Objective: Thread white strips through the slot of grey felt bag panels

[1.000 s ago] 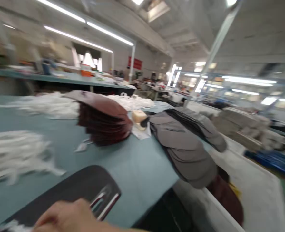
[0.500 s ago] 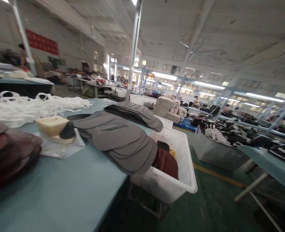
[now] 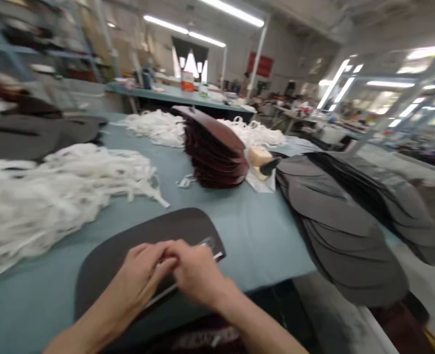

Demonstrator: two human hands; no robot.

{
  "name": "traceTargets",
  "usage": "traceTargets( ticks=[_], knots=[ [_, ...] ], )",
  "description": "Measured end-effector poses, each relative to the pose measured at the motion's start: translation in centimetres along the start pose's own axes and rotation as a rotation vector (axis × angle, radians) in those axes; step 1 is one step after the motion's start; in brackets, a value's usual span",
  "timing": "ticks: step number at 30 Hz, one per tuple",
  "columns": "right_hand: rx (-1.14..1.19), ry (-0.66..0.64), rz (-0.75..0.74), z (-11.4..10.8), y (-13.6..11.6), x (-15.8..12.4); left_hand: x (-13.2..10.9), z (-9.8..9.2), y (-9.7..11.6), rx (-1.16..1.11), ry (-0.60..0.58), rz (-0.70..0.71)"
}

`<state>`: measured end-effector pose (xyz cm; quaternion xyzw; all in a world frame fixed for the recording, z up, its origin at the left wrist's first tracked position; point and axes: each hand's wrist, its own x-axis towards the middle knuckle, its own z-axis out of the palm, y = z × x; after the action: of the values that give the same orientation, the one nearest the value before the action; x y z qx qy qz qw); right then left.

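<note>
Matt dark cloth panel [image 3: 136, 231] beside rough white fabric strips [image 3: 55, 196].

The table [image 3: 262, 241] is pale blue-grey, with plain white tangled strips [image 3: 58, 196] on it. The charcoal panel [image 3: 147, 246] nearest the camera is unpatterned, the stacked panels [image 3: 213, 152] beyond are deep maroon, the stacked panels [image 3: 335, 221] at right mid grey, and the wall banner [image 3: 261, 64] red
</note>
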<state>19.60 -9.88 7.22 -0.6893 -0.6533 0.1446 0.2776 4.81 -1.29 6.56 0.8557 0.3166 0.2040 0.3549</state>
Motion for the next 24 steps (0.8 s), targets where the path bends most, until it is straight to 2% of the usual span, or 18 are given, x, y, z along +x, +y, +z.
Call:
traceTargets(
  ticks=[1, 3, 5, 8, 11, 14, 18, 21, 24],
  knots=[
    [0.023, 0.040, 0.049, -0.5, 0.6, -0.2, -0.4, -0.5, -0.6, 0.019, -0.032, -0.046],
    [0.053, 0.041, 0.121, -1.4, 2.5, -0.5, -1.2, -1.6, -1.5, 0.019, -0.101, -0.124],
    [0.050, 0.017, 0.149, -1.6, 4.5, -0.5, -2.3, -2.5, -2.2, -0.011, -0.122, -0.193],
    [0.044, -0.072, 0.129, -0.7, 6.1, -0.9, -4.3, -2.9, -3.5, -0.044, -0.113, -0.243],
    [0.068, -0.115, 0.141, 0.9, 5.9, -2.0, -5.7, -2.7, -5.4, -0.022, -0.034, -0.261],
    [0.138, -0.107, 0.194, 2.1, 5.1, -3.0, -5.4, -2.8, -7.1, 0.018, 0.031, -0.302],
    [0.215, -0.090, 0.266, 2.4, 4.7, -3.0, -3.3, -4.0, -8.4, -0.001, 0.043, -0.330],
    [0.248, -0.075, 0.295, 2.0, 5.1, -2.4, -2.4, -4.9, -8.3, -0.029, 0.033, -0.286],
    [0.224, -0.060, 0.299, 1.5, 5.7, -2.2, -3.3, -5.3, -7.4, -0.015, 0.044, -0.275]
  ],
)
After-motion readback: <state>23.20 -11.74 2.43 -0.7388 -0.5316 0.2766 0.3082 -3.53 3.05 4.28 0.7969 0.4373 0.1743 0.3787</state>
